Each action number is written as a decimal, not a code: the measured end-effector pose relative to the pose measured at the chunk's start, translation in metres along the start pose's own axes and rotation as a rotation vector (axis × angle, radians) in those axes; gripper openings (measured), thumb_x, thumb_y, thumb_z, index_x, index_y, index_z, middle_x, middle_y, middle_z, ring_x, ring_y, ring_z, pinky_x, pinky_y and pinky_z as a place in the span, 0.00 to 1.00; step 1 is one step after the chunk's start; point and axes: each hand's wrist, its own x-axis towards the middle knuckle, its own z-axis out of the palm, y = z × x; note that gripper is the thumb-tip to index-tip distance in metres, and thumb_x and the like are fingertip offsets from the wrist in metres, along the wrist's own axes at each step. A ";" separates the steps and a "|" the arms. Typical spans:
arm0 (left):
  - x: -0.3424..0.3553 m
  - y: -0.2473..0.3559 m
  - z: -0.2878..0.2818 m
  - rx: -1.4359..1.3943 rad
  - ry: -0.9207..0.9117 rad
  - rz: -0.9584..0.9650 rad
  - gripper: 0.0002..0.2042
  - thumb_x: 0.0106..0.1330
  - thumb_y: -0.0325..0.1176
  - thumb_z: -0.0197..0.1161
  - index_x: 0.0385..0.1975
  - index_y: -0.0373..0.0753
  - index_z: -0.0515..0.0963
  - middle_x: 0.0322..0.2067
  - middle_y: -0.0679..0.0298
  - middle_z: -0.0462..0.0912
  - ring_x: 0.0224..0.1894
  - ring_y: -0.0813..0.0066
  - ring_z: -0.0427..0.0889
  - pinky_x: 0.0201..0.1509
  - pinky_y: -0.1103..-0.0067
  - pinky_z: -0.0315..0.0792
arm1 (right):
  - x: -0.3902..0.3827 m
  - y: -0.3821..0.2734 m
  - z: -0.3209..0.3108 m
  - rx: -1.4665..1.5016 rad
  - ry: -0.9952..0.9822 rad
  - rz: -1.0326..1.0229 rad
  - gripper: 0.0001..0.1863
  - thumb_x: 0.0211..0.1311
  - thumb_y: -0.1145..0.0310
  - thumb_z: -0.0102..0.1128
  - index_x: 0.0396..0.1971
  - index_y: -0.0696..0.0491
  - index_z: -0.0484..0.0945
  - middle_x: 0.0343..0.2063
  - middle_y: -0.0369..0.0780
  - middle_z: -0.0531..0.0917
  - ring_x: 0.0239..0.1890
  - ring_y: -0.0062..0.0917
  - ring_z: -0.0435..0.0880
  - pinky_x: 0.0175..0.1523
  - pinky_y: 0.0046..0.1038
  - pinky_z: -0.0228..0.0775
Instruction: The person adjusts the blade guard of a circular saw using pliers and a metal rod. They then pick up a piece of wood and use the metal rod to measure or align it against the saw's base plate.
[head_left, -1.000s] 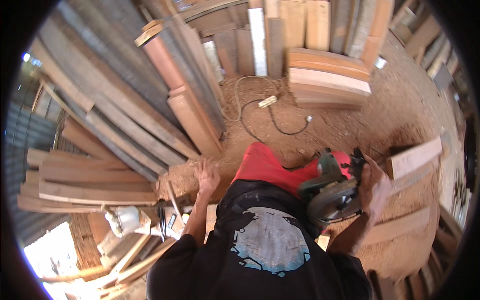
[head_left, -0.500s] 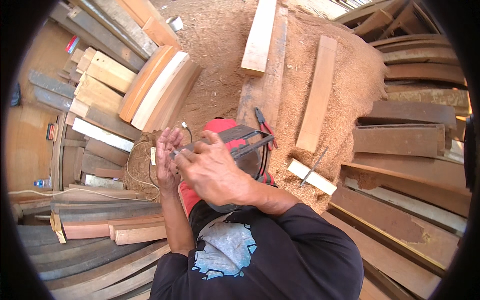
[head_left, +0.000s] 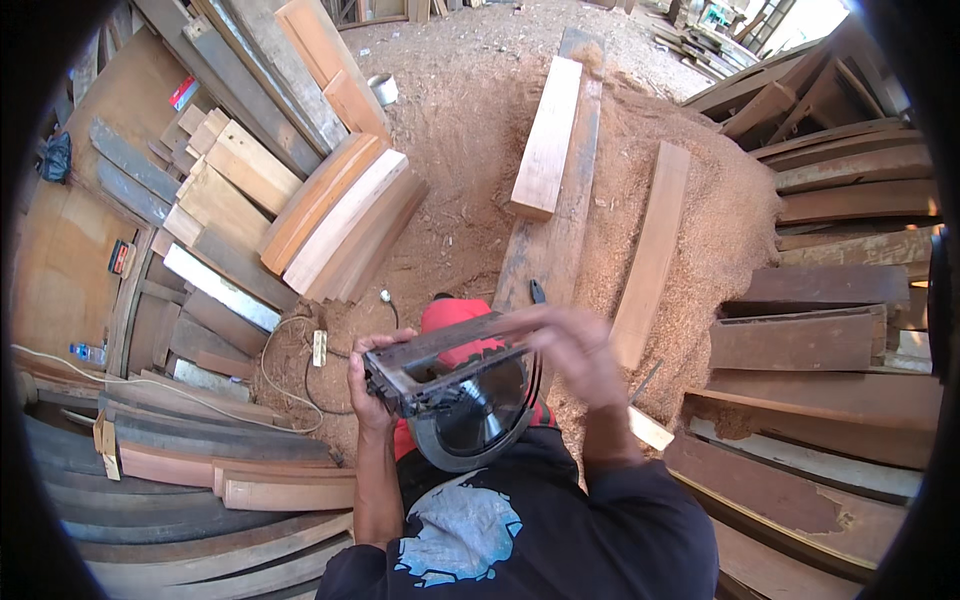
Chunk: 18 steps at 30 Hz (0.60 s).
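Note:
A circular saw [head_left: 470,420] lies tipped over above my red-clothed lap, its base plate [head_left: 410,350] upward and round blade showing. My left hand [head_left: 366,390] grips the saw at the plate's left end, fingers wrapped round the edge. My right hand [head_left: 572,350] is smeared by motion over the plate's right end; whether its fingers hold it I cannot tell. Just beyond the saw, a tool's dark tip [head_left: 536,293], part of the pliers seen earlier, lies on a long weathered plank [head_left: 530,260], mostly hidden by hand and saw. A pale timber block [head_left: 547,135] rests on that plank.
A loose board [head_left: 650,250] and short pale offcut [head_left: 650,428] lie in sawdust at right. Stacked boards [head_left: 800,340] line the right side; more timber [head_left: 340,210] stands at left. A power strip [head_left: 319,348], cords and a metal can [head_left: 383,88] are on the ground.
My view has swung toward the sawdust and plank. The saw has been turned over between both hands, and my right hand has since moved rightward from the plate's left end.

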 end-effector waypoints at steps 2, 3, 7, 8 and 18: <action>0.002 0.002 0.005 0.001 -0.019 0.001 0.25 0.79 0.55 0.39 0.51 0.36 0.70 0.54 0.40 0.79 0.59 0.51 0.79 0.65 0.58 0.72 | -0.030 0.058 -0.054 0.173 0.405 0.204 0.13 0.76 0.71 0.49 0.46 0.61 0.82 0.36 0.41 0.88 0.39 0.25 0.86 0.45 0.29 0.80; 0.003 0.002 0.007 0.003 -0.024 0.003 0.25 0.79 0.55 0.39 0.51 0.36 0.70 0.54 0.40 0.79 0.59 0.52 0.79 0.64 0.58 0.73 | -0.046 0.084 -0.077 0.076 0.522 0.324 0.13 0.75 0.69 0.50 0.45 0.60 0.82 0.37 0.42 0.87 0.40 0.24 0.86 0.46 0.29 0.79; 0.003 -0.003 0.009 -0.026 -0.036 -0.024 0.25 0.79 0.55 0.39 0.51 0.36 0.69 0.56 0.40 0.77 0.58 0.53 0.79 0.64 0.59 0.73 | -0.175 0.216 -0.140 -0.504 0.663 1.035 0.24 0.63 0.62 0.59 0.51 0.66 0.76 0.40 0.54 0.85 0.42 0.40 0.85 0.51 0.37 0.75; 0.007 -0.005 0.016 -0.043 -0.080 -0.022 0.25 0.79 0.56 0.41 0.51 0.36 0.69 0.57 0.41 0.77 0.58 0.54 0.79 0.64 0.60 0.73 | -0.228 0.251 -0.158 -0.607 0.750 1.134 0.29 0.59 0.60 0.59 0.54 0.67 0.75 0.43 0.60 0.84 0.47 0.49 0.86 0.55 0.42 0.75; 0.000 0.005 0.035 0.198 -0.181 0.005 0.26 0.78 0.56 0.43 0.50 0.34 0.69 0.56 0.38 0.77 0.59 0.54 0.79 0.66 0.60 0.72 | -0.348 0.359 -0.113 -0.420 0.929 1.333 0.19 0.62 0.61 0.65 0.41 0.65 0.83 0.33 0.50 0.87 0.34 0.34 0.86 0.42 0.39 0.76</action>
